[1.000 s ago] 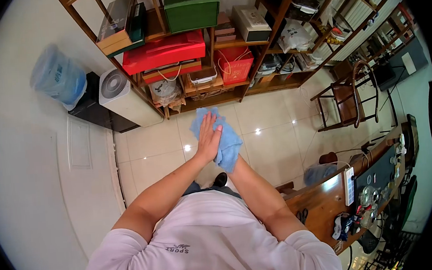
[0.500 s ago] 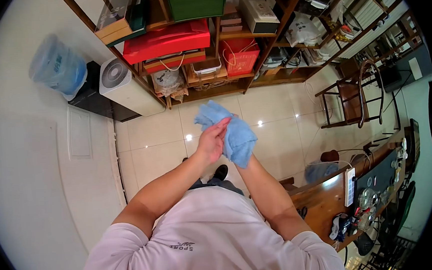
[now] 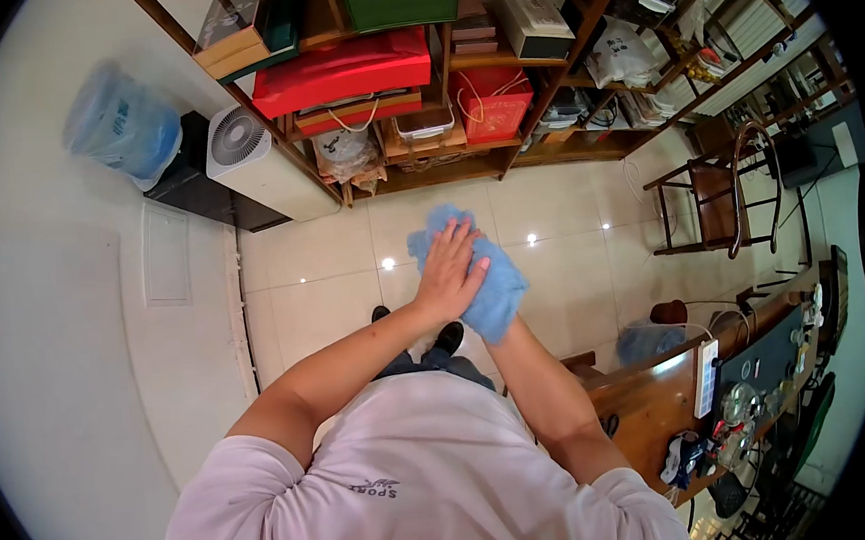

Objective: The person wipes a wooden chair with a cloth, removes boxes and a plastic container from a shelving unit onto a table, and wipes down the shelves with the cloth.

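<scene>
The left hand (image 3: 445, 277) lies flat with its fingers extended and slightly apart on top of a blue cloth (image 3: 501, 295), which is near the middle of the view, while the right hand is covered by that cloth, so I cannot tell its grip. From the cloth, a wooden shelf unit (image 3: 426, 178) stands at 12 o'clock, a wooden chair (image 3: 716, 195) between 2 and 3, a table (image 3: 634, 421) at 4, and a water bottle (image 3: 125, 131) at 10.

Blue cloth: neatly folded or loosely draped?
Loosely draped: the blue cloth has uneven edges, the right forearm disappears under it, the left hand lies on top. Folds underneath: cannot tell.
</scene>
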`<state>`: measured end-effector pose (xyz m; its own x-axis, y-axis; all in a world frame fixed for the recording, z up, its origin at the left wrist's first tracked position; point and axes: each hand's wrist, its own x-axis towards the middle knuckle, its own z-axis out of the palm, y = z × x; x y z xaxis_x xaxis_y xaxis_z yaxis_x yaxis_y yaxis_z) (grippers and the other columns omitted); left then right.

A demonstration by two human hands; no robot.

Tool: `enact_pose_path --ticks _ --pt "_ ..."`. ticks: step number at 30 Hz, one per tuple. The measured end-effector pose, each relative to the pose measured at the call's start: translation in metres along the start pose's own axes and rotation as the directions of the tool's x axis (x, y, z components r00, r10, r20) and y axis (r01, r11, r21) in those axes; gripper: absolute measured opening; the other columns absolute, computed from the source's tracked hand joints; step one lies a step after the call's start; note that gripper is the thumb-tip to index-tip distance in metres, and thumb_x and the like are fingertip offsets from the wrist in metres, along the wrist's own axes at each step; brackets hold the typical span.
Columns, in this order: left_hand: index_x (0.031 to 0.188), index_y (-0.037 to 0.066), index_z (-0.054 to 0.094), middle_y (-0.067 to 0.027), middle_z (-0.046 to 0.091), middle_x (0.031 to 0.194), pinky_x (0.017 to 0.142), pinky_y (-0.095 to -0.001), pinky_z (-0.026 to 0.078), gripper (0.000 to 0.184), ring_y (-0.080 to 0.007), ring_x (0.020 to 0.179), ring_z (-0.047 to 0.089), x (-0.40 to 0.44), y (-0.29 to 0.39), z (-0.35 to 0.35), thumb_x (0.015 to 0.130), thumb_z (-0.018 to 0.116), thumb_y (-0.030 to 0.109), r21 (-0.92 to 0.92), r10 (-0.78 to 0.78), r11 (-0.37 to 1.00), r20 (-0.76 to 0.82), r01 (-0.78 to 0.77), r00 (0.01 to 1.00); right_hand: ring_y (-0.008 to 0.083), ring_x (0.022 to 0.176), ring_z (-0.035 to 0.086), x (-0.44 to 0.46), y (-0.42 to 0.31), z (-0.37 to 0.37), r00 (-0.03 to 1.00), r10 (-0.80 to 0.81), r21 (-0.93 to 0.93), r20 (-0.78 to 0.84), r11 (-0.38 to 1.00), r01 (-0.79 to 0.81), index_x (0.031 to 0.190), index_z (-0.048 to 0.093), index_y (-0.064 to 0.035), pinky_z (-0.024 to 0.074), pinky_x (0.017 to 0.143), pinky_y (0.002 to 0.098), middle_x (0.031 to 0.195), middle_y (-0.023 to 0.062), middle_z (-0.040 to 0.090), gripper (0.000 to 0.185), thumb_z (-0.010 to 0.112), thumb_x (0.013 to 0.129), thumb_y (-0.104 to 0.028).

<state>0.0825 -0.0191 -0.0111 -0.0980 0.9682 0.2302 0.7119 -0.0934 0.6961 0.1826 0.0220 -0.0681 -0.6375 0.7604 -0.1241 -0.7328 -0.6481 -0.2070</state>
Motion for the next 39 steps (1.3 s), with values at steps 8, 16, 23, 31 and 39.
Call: enact_pose_path --ticks 8,16,23,31,39 --pt "0.131 -0.002 0.061 -0.0227 0.059 0.139 0.11 -0.043 0.042 0.048 -0.0381 0.13 0.055 -0.002 -0.034 -0.008 0.095 0.069 0.029 -0.197 -0.05 0.978 0.074 0.064 0.996 0.0292 0.135 0.048 0.018 0.0 -0.036 0.98 0.127 -0.051 -0.152 0.989 -0.136 0.14 0.05 -0.0043 0.0361 0.117 0.0427 0.145 0.0138 0.052 0.051 0.027 0.112 -0.04" --pt "0.12 0.002 0.069 -0.0115 0.073 0.111 0.085 -0.0286 0.054 0.032 -0.0162 0.1 0.068 0.026 -0.098 0.003 0.095 0.072 0.021 -0.439 -0.328 0.81 0.208 0.388 0.921 0.0334 0.127 0.055 0.059 0.017 -0.049 0.98 0.075 0.035 -0.186 0.997 -0.07 0.128 0.055 -0.0037 0.0421 0.113 0.0462 0.13 0.0166 0.06 0.045 0.029 0.112 -0.037" --pt "0.109 -0.001 0.068 -0.0069 0.073 0.104 0.088 -0.029 0.054 0.015 -0.0151 0.097 0.068 0.05 -0.189 0.06 0.101 0.063 0.011 -0.649 -0.4 0.588 0.286 0.483 0.871 0.0326 0.117 0.06 0.105 0.004 -0.071 0.902 0.046 -0.109 -0.429 0.989 -0.102 0.127 0.056 -0.0108 0.0498 0.101 0.0495 0.128 0.0116 0.063 0.039 0.031 0.111 -0.036" --pt "0.09 0.004 0.068 -0.017 0.072 0.088 0.076 -0.0465 0.055 0.012 -0.0397 0.085 0.068 -0.093 -0.309 0.265 0.087 0.066 0.016 -0.001 -0.662 0.733 0.227 0.68 0.714 0.0431 0.127 0.052 0.11 -0.042 -0.212 0.913 0.055 0.012 -0.403 0.998 -0.055 0.149 0.041 -0.0118 0.0508 0.093 0.0505 0.151 0.0153 0.047 0.054 0.034 0.108 -0.046" --pt "0.105 0.003 0.065 -0.0183 0.068 0.101 0.088 -0.0476 0.052 0.023 -0.0398 0.102 0.063 -0.196 -0.318 0.313 0.082 0.067 0.003 0.097 -0.479 0.878 0.2 0.469 0.855 0.0483 0.132 0.046 0.13 -0.049 -0.315 0.916 0.059 0.001 -0.397 0.998 -0.064 0.151 0.04 -0.0133 0.0486 0.093 0.056 0.151 0.0182 0.045 0.054 0.037 0.107 -0.045"
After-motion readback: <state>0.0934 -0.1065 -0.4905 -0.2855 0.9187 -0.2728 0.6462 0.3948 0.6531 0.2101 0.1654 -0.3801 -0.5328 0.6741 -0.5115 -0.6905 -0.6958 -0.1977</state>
